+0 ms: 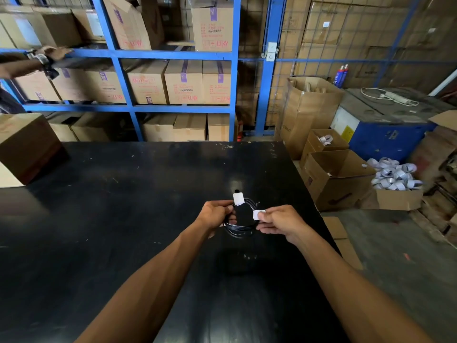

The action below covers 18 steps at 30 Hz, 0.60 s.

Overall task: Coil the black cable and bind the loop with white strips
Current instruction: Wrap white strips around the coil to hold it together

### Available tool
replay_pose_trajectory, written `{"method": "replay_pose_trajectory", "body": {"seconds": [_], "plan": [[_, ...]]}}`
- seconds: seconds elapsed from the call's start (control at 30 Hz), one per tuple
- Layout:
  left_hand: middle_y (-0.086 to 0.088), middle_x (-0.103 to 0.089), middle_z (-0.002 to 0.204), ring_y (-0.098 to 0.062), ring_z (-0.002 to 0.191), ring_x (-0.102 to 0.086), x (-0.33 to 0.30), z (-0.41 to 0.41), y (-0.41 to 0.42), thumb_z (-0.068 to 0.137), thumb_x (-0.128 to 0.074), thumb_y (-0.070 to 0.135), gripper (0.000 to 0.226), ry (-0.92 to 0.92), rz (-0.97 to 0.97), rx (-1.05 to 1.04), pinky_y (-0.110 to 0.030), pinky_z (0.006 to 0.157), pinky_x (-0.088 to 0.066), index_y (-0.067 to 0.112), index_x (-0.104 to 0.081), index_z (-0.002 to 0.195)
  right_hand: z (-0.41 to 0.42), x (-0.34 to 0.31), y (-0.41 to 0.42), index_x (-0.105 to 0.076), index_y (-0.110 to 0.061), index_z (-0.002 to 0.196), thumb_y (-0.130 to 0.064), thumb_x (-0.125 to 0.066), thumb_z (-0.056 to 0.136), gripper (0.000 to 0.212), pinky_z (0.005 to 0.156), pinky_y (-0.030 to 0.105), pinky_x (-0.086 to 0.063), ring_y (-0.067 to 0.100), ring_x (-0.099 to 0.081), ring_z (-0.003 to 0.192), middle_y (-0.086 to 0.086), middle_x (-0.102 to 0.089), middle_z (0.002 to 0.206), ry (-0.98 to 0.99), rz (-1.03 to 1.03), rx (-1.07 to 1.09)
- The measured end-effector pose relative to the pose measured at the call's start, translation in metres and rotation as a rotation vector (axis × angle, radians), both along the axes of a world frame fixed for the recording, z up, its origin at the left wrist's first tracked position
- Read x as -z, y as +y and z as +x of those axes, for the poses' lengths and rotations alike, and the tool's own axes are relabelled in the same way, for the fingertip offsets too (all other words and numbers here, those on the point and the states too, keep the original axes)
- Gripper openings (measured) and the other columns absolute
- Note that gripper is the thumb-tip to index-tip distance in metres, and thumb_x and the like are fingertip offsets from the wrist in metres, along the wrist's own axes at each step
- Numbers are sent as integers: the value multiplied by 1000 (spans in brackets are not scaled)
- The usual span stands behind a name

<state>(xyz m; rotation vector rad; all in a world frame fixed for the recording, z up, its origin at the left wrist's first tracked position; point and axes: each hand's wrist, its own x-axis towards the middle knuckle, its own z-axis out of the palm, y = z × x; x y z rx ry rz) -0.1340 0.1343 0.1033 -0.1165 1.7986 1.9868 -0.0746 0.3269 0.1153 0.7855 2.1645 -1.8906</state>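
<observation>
There are two hands of the person, the left hand [215, 214] and the right hand [279, 224]. They hold one coiled black cable [238, 227]. Two white strips sit on it, one white strip at 12 o'clock [238, 199] and one white strip at 2 o'clock [258, 215]. There is one flat black table [123, 206]. At 3 o'clock stand three open brown cardboard boxes [331, 179]. One more arm of another person [32, 61] shows at 10 o'clock.
</observation>
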Motion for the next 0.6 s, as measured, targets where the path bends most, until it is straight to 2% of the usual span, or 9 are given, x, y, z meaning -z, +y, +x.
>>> {"method": "replay_pose_trajectory", "body": {"seconds": [0.1, 0.2, 0.3, 0.4, 0.5, 0.6], "plan": [[-14, -59, 78, -19, 62, -58, 8, 3, -6, 98, -48, -7, 31, -63, 69, 5, -27, 55, -56, -9, -58, 127, 2, 4, 3, -74, -5, 93, -6, -79, 89, 6, 55, 25, -62, 19, -80, 70, 10, -81, 74, -31, -118, 28], [-9, -68, 83, -18, 71, -65, 13, 3, -10, 95, -56, -1, 30, -18, -93, 89, -31, 66, -59, -1, -65, 123, 4, 18, 10, -77, -9, 93, -11, -84, 85, 10, 58, 26, -62, 18, -80, 74, 8, -82, 83, -21, -141, 62], [-7, -73, 90, -19, 83, -70, 15, 1, -12, 88, -62, 12, 23, 50, -285, 251, -40, 81, -61, 5, -72, 107, 6, 30, 13, -77, -14, 97, -17, -83, 87, 12, 71, 34, -65, 25, -78, 91, 12, -80, 100, -36, -152, 34], [-10, -74, 87, -19, 77, -71, 22, 2, -7, 89, -70, 26, 28, 14, -269, 236, -33, 68, -61, 0, -72, 102, 6, 45, 9, -77, -13, 102, -17, -80, 90, 14, 68, 32, -65, 25, -75, 96, 10, -78, 103, -66, -152, 20], [-10, -73, 86, -14, 67, -70, 35, 0, -3, 90, -72, 17, 21, -98, -211, 145, -26, 60, -58, -3, -72, 96, 6, 59, 7, -78, -15, 96, -14, -81, 88, 8, 63, 25, -60, 21, -73, 97, 6, -79, 102, -68, -206, 73], [-7, -73, 81, -13, 67, -69, 51, -2, -4, 91, -70, 12, 9, -229, -146, 127, -26, 58, -58, 4, -73, 90, 3, 74, 9, -80, -14, 96, -13, -81, 87, 9, 69, 26, -58, 19, -73, 98, 6, -80, 102, -90, -259, 118]]}}
